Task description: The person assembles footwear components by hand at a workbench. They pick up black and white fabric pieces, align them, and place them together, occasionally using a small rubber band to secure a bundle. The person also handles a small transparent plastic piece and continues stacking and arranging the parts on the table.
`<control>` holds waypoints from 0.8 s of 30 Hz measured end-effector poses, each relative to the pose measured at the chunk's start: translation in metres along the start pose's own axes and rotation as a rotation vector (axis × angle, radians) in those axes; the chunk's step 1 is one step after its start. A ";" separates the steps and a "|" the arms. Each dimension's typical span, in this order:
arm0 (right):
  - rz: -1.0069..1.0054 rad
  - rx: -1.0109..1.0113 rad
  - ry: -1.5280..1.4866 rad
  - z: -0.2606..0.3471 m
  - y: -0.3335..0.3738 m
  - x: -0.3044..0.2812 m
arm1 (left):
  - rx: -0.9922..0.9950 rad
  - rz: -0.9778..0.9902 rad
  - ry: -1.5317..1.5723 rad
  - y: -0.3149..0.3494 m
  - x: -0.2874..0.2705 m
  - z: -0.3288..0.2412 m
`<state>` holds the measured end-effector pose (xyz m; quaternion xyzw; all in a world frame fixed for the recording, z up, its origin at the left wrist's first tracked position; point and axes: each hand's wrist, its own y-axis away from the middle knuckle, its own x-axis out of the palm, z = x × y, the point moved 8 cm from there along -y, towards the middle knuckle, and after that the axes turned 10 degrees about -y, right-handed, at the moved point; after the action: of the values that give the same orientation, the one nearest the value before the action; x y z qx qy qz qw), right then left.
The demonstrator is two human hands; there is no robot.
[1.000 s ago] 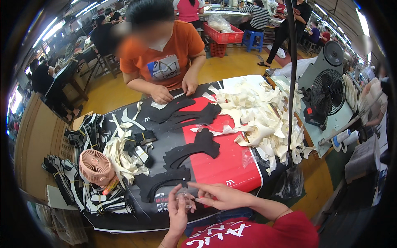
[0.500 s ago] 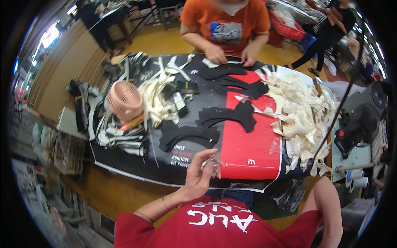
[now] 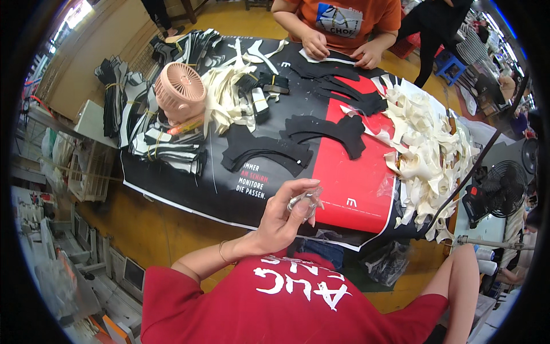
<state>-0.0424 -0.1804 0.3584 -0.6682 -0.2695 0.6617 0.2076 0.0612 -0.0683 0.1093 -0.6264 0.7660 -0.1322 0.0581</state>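
My left hand [image 3: 281,221] is raised over the near edge of the table, its fingers curled around a small clear, shiny piece that looks like crumpled plastic [image 3: 310,198]. Its exact kind is hard to make out. Just beyond the hand lie stacks of curved black fabric pieces [image 3: 263,150], with another black stack [image 3: 329,131] to their right, partly on the red area of the table cover [image 3: 355,198]. My right arm [image 3: 460,281] is bent at the right with the elbow out, and its hand is out of the picture.
A pink fan [image 3: 180,86] stands at the left among bundled black and white strips [image 3: 166,150] and cream strips [image 3: 222,94]. Cream scraps [image 3: 427,143] are heaped at the right. Across the table, a person in orange handles a white-edged black piece [image 3: 326,57]. A black fan [image 3: 501,186] stands far right.
The view has shifted, so the table sits higher and turned a little. My left hand still grips the clear piece, and the pieces on the table have not visibly moved.
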 end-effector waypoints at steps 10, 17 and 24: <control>-0.031 0.026 -0.013 -0.006 0.003 0.005 | -0.006 -0.031 0.036 0.004 0.002 0.001; -0.344 0.566 -0.075 -0.060 0.070 0.016 | -0.101 0.041 0.179 0.003 0.007 0.000; -0.221 1.109 -0.843 -0.115 0.163 0.149 | -0.400 0.086 0.394 0.003 0.010 0.015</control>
<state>0.0827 -0.2017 0.1448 -0.1193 -0.0161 0.8790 0.4613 0.0601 -0.0798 0.0952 -0.5547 0.7993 -0.0948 -0.2111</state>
